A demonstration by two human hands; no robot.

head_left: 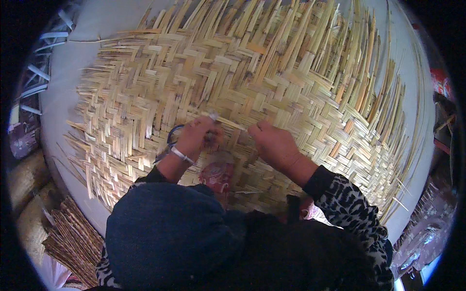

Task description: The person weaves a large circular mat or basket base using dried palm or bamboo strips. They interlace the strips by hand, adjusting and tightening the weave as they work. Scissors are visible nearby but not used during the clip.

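My left hand (198,135), with a white band at the wrist, is closed over the middle of a woven mat (194,72) of flat, straw-coloured strips. Its fingers pinch one end of a thin pale strip (232,122). To the right, my right hand (275,145) is closed in a fist at the strip's other end, so the strip spans the gap between both hands. A dark blue ring-shaped handle (171,134) shows just left of my left hand; the rest of it is hidden. Below that hand is a red and pink patterned thing (215,175), partly covered.
Loose strip ends stick out around the mat's far and side edges, over a pale grey surface (60,111). A bundle of brown stalks (75,242) lies at lower left, beside rolled mats (36,208). Dark blue cloth (170,233) blocks the lower middle.
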